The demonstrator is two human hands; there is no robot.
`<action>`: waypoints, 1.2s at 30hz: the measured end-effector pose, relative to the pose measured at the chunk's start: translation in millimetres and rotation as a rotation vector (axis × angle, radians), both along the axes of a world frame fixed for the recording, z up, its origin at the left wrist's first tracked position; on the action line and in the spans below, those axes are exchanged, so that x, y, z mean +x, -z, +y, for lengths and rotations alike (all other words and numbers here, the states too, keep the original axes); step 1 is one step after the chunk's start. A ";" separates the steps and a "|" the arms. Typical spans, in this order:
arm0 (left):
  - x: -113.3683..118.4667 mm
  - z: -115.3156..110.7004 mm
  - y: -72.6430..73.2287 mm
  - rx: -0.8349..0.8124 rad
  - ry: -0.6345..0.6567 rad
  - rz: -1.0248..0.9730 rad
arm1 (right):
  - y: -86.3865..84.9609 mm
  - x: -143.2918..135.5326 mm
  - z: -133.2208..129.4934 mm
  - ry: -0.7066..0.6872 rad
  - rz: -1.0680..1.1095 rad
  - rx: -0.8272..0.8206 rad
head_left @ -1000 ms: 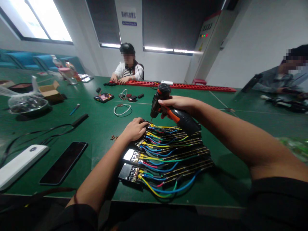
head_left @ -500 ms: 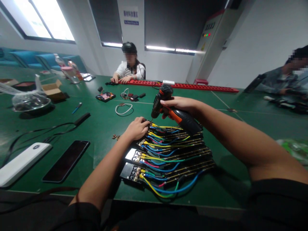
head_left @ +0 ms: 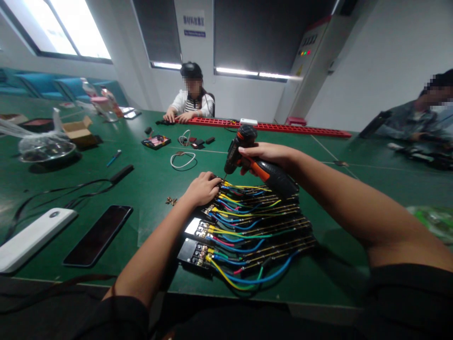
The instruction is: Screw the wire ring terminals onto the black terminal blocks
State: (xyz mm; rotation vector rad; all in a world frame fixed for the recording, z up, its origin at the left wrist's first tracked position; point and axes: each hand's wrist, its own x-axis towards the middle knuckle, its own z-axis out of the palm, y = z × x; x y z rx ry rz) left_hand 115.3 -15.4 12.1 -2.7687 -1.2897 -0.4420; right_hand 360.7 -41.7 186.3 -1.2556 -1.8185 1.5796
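My right hand (head_left: 253, 158) is closed round the grip of a black and orange cordless screwdriver (head_left: 272, 178). Its bit points down at the far end of a row of wired black units, close to my left fingertips. My left hand (head_left: 204, 189) is closed over the far terminal block, which it mostly hides. Nearer to me, other terminal blocks (head_left: 191, 251) show brass screws and yellow lugs. Yellow, green, blue and red wires (head_left: 247, 234) run right from them over dark strips. Small brass screws (head_left: 171, 201) lie left of my left hand.
On the left lie a phone (head_left: 99, 236), a white power bank (head_left: 35, 240) and a black cable. Farther back are a bagged metal bowl (head_left: 47, 152), an open carton (head_left: 79, 132) and a white cable loop (head_left: 183, 160). A person sits across, behind a long red slotted bar (head_left: 300, 127); another sits right.
The view has shifted very slightly. Both hands and the screwdriver keep nearly the same place over the far terminal block.
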 end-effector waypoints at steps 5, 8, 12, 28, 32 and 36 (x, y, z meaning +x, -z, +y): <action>0.3 -2.7 -1.8 -0.005 -0.039 0.013 | -0.4 -1.8 -0.2 -0.025 0.018 0.010; 0.5 -3.8 -2.4 -0.011 -0.052 0.013 | -0.8 -3.3 -0.7 -0.031 0.022 0.008; 0.3 -3.4 -1.4 -0.001 -0.042 0.008 | -2.0 -4.1 -1.3 -0.037 0.003 -0.015; -1.6 1.9 3.6 -0.006 0.030 -0.038 | -12.6 -11.9 3.0 -0.200 -0.116 0.040; -2.7 4.1 6.3 -0.027 0.034 -0.077 | -13.9 -16.0 4.2 -0.156 -0.139 0.029; -4.1 5.7 8.2 -0.037 0.035 -0.096 | -17.3 -20.6 5.6 -0.013 -0.188 -0.012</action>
